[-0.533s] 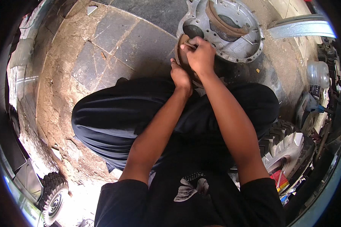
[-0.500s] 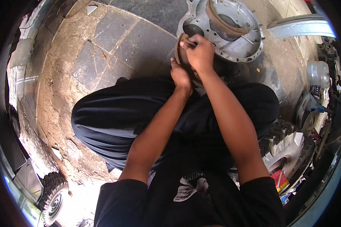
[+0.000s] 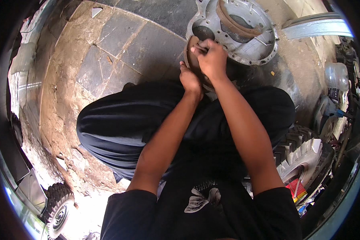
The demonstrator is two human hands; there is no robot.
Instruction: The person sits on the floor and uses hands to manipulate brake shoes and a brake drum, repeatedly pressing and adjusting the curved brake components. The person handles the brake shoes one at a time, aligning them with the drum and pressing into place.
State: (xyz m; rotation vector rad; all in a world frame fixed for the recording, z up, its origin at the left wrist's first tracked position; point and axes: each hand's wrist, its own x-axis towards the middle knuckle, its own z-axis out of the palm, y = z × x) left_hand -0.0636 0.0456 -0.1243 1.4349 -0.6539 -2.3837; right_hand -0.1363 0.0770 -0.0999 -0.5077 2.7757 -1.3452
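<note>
My left hand (image 3: 191, 81) is closed on the edge of a curved, rusty-brown brake shoe (image 3: 192, 60), its thumb lying along the outer side. The shoe stands in front of my crossed legs. Over its brown face is my right hand (image 3: 213, 61), fingers pinched on a small dark piece (image 3: 202, 49) too hidden to name. Just beyond my hands, a grey cast-metal housing (image 3: 244, 53) with a holed rim lies on the floor. Inside it rests another curved brown shoe (image 3: 227, 22). The lower end of the held shoe is hidden by my hands.
Dark floor tiles (image 3: 148, 48) with dirt along their edges spread ahead and left. A light metal channel (image 3: 318, 29) lies at the far right, with a clear plastic jug (image 3: 336, 77) nearer. Treaded wheels stand at right (image 3: 304, 154) and lower left (image 3: 60, 210).
My right hand has shifted slightly down over the shoe's face with the small dark piece. My left hand keeps its hold in nearly the same place.
</note>
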